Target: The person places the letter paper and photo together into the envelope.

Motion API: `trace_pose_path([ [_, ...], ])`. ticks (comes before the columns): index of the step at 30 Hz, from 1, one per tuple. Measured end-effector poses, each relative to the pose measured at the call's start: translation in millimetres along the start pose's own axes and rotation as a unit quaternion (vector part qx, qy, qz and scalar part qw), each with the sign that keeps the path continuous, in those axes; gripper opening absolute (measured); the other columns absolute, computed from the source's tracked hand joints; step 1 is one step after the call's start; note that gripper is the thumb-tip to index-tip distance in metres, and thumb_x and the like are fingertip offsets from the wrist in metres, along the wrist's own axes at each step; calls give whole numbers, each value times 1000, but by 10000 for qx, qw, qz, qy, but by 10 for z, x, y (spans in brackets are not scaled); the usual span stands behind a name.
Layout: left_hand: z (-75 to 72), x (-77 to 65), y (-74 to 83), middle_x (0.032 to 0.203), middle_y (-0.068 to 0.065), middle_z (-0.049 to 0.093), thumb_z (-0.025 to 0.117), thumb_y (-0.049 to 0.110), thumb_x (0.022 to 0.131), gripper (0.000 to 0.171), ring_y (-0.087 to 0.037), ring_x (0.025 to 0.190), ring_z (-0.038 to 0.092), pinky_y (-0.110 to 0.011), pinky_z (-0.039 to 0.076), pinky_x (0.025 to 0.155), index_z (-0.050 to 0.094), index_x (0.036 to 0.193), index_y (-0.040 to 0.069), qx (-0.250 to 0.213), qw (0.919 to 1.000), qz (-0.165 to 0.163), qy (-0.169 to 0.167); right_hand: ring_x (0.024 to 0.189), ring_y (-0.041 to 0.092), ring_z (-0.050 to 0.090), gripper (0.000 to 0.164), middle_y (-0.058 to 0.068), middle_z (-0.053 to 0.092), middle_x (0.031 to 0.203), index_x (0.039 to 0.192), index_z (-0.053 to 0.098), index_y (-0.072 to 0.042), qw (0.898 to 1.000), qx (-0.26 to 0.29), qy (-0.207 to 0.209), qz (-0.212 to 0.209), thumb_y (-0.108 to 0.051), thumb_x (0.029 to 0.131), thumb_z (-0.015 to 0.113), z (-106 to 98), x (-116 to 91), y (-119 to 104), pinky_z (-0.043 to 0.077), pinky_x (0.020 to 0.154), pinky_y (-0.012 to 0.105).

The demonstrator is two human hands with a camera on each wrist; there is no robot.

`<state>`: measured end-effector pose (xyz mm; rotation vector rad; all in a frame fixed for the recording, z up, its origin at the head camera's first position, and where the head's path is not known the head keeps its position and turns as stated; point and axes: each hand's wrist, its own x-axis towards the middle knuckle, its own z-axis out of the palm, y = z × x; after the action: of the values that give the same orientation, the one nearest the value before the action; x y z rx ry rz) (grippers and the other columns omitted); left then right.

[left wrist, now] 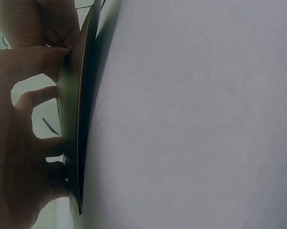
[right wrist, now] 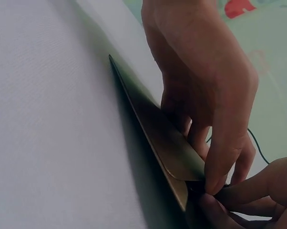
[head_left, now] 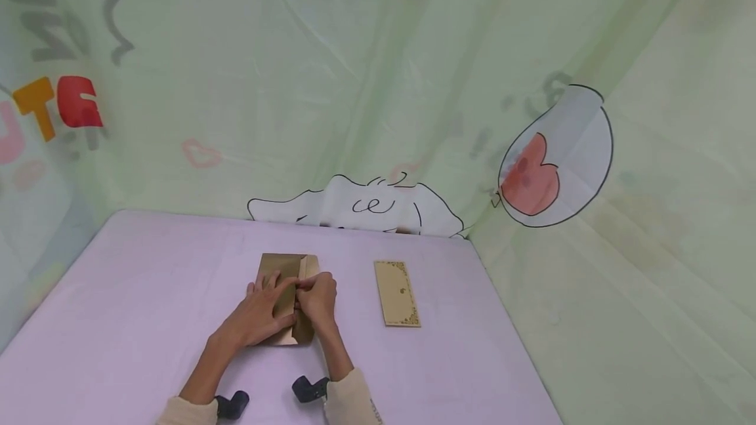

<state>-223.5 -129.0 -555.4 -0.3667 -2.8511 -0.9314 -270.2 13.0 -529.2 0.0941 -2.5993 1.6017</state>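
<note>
A shiny gold paper envelope [head_left: 280,266] lies on the table with a lighter flap strip along its right side. My left hand [head_left: 254,317] is spread over it, fingertips resting on the paper and the thumb near its lower right part. With curled fingers, my right hand [head_left: 319,297] pinches at the flap edge on the right side, close against the left index finger. The left wrist view shows the envelope [left wrist: 73,114] edge-on, with the left fingertips against its face. In the right wrist view, the hands meet at the flap [right wrist: 177,162]; the pinched spot is partly hidden.
To the right lies a flat beige card [head_left: 397,294] with ornate corner patterns. A pale pinkish cloth covers the table [head_left: 455,366]. Behind and beside it hangs a printed light green curtain [head_left: 283,84]. Black devices [head_left: 310,389] sit at both wrists, by the sleeves [head_left: 351,399].
</note>
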Motion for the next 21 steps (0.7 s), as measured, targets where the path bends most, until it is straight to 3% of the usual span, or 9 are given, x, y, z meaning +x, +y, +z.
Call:
trace_pose_path([
  [5,8,-11,-1,160,-28,33,67,53,90,71,-55,149,24,-74,21,116,46,150,22,14,10000,10,20,50,18,69,14,17,75,76,86,77,8,9998,194,-99,-6,13,78,67,-63,-12,0,55,46,24],
  [8,20,-17,1,160,-29,32,68,53,89,72,-56,148,24,-74,21,116,46,151,23,28,10000,23,10,56,21,72,11,14,75,75,88,77,7,9998,176,85,-24,9,80,70,-180,0,47,56,49,25],
  [11,21,-22,4,158,-30,35,70,49,87,71,-58,147,24,-74,21,115,47,150,24,14,9999,110,87,60,14,69,8,10,74,73,87,78,3,9969,-301,695,-221,3,81,74,-386,63,144,55,54,23],
  [14,10,-30,3,157,-30,37,73,45,85,71,-58,146,25,-75,21,114,48,148,24,-42,9997,184,185,62,13,66,8,8,74,72,88,79,1,9844,-881,1479,-367,0,80,76,-659,154,271,53,61,29],
  [17,-3,-35,0,157,-31,36,74,42,85,70,-58,147,24,-77,20,113,48,148,23,-98,9995,211,204,70,21,69,14,11,74,78,94,78,2,9713,-1181,2059,-163,-2,81,77,-940,229,422,55,70,39],
  [21,-7,-30,-4,158,-30,34,74,42,86,71,-58,148,22,-76,18,114,47,149,24,-147,9995,221,164,94,37,67,27,21,72,98,109,73,8,9589,-1430,2444,204,-4,84,76,-1269,262,615,52,84,50],
])
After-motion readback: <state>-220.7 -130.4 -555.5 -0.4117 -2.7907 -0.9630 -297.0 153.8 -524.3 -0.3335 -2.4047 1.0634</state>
